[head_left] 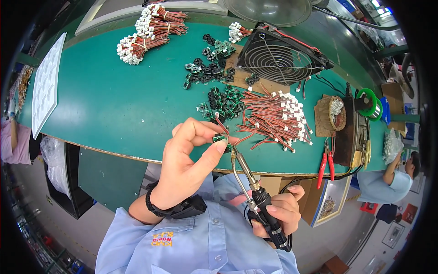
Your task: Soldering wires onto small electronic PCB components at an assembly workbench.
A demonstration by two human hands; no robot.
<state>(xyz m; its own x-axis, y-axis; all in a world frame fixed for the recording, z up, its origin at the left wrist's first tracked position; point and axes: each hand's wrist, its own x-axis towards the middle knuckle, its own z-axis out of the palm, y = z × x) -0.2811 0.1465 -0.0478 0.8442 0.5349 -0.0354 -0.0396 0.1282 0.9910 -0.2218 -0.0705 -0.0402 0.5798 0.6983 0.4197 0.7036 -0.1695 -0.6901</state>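
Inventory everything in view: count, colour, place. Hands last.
Workbench: one, green, centre
Held board: one, green-black, centre
Soldering iron: one, black, lower centre
Loose boards: many, green-black, bench centre
Loose wires: many, red-brown with white connectors, right of boards
Tied bundles: several, same colours, back of bench
Fan: one, black, back right
Spool: one, green, right
Pliers: one, red-handled, right
Container: one, brown, left of spool
Box: one, dark, beside spool
Tray: one, white, left end
Dome: one, grey, top
Plastic bags: at least two, clear, left and right
Co-workers: two, pink and light-blue clothing, both sides
Shirt: one, light blue, bottom
Left hand: one, bare, pinching held board
Right hand: one, bare, gripping soldering iron
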